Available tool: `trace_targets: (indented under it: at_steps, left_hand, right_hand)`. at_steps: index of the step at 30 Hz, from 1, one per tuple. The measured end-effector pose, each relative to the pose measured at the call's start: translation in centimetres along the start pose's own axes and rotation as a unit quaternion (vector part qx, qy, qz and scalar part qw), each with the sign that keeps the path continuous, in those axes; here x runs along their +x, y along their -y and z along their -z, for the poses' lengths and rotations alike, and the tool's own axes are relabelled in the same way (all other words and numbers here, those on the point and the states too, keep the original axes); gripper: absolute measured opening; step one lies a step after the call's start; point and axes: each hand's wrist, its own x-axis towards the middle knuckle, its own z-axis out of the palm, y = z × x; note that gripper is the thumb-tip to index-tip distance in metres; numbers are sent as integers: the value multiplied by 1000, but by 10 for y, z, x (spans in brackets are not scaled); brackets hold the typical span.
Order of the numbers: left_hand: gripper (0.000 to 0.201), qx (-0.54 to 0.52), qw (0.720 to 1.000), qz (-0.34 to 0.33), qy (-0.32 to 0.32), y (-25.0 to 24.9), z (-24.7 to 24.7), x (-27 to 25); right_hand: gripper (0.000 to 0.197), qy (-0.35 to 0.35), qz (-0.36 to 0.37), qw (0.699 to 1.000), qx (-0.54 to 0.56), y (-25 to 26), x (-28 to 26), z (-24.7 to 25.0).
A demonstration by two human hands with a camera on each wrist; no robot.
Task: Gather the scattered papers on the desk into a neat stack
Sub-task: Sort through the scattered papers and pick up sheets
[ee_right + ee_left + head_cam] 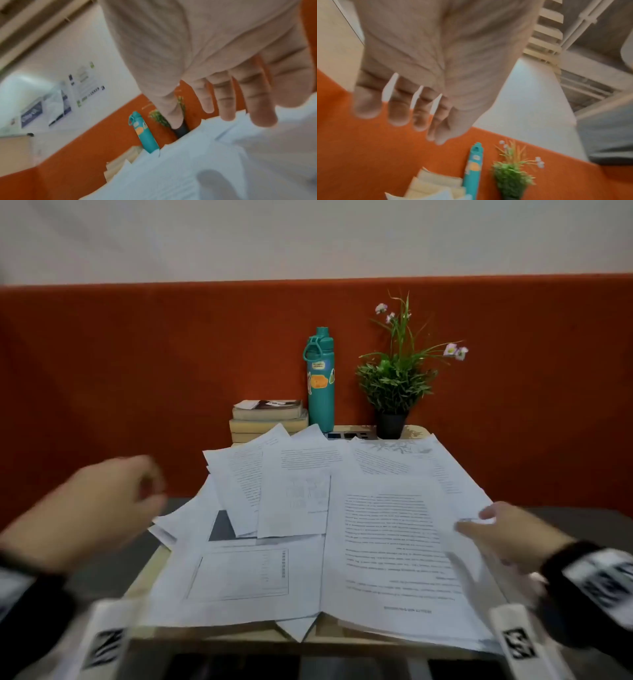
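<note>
Several white printed papers (pixel 274 577) lie scattered and overlapping across a small wooden desk (pixel 219 634); some hang over its left and right edges. A large sheet of text (pixel 387 542) lies on top at the right. My right hand (pixel 479 522) is at the right edge of that sheet, and its straight fingers (pixel 226 108) reach over the papers (pixel 188 169). The view is too blurred to show whether they press down. My left hand (pixel 137 491) is blurred, in the air to the left of the desk. Its fingers (pixel 397 115) are together and hold nothing.
At the back of the desk stand a teal water bottle (pixel 321 381), a potted plant (pixel 394 381) and a stack of books (pixel 269 419). An orange partition (pixel 137 371) rises behind them. Dark floor shows on both sides of the desk.
</note>
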Motion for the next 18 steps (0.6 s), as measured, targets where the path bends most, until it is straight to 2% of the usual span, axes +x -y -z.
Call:
trace_targets:
  at_steps: [1,2,4,6,8,9,11,12,15,18]
  left_hand:
    - [9,-46,999,-6,21,-20,-4,9]
    - [14,-57,996,19,63,-46,-4,15]
    - [24,-51,987,9,151,-93,-15,37]
    - [44,-39,977,16,208,-109,-45,54]
    - [57,-36,974,30,223,-113,-75,68]
    - [61,-40,977,26,207,-115,-85,70]
    - [66,-21,979,29,203,-121,-101,73]
    - [68,-2,978,40,204,-122,-108,75]
    - [65,18,969,61,239,-125,-109,76]
    - [43,-39,966,71,245,-118,-104,85]
  right_hand:
    - [41,35,-3,999,-17,11,4,-9]
    - [47,50,-22,997,-53,18,7,-14]
    - [46,79,-35,991,-104,33,11,-24]
    - [45,91,-55,988,-114,40,16,-27]
    - [43,86,-66,989,-101,42,18,-25]
    - [48,83,-71,991,-80,42,18,-25]
    - [75,78,-90,992,-42,37,20,-27]
    - [79,73,-92,993,-22,34,22,-26]
    - [57,59,-57,995,63,22,32,-17]
    - [33,59,-42,989,127,12,39,-8]
